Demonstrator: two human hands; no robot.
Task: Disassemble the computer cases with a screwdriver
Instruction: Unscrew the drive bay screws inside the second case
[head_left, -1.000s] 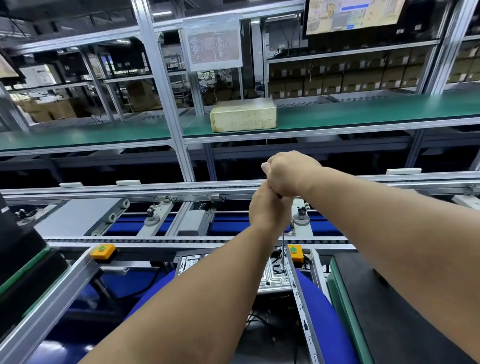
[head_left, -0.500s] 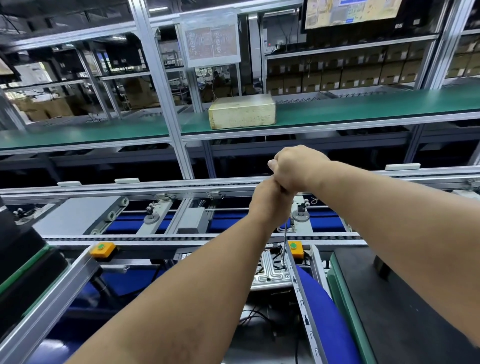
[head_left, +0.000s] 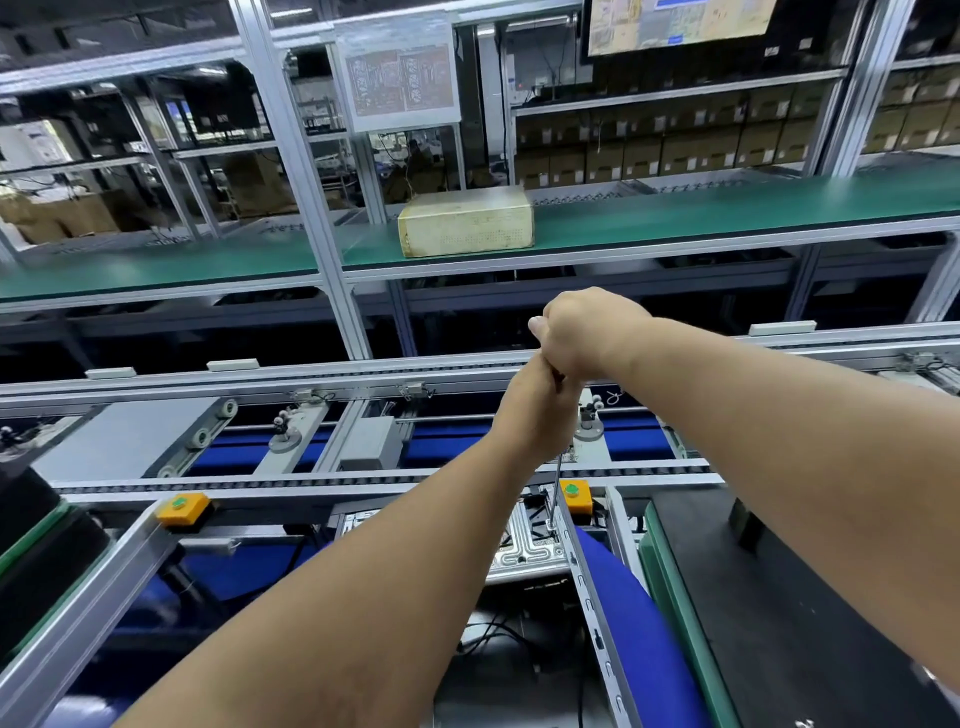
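Computer case (head_left: 524, 545) lies open directly below the two hands, showing a ribbed silver metal panel, black cables running across it and a long side rail punched with slots; much of it is hidden behind the left forearm. It sits on blue padding (head_left: 639, 634) that spreads out beneath and to the right of the hands.

No brand or label on the case can be read. A printed sheet (head_left: 397, 78) hangs on the frame well above the hands and a monitor (head_left: 680, 21) glows above and to their right, but the writing on both is too blurred to make out.

Both hands are stacked on a screwdriver (head_left: 555, 493). The right hand (head_left: 587, 330) is on top, curled into a fist around the handle, which it hides. The left hand (head_left: 535, 410) sits just under it, touching it, fingers wrapped round the lower part of the tool. A thin metal shaft drops from under the left hand, nearly upright, with its tip at the case's far right corner, just beside an orange block with a green button (head_left: 574, 493).

A pale yellowed box (head_left: 467, 221) rests on the green shelf (head_left: 727, 210) above and beyond the hands.
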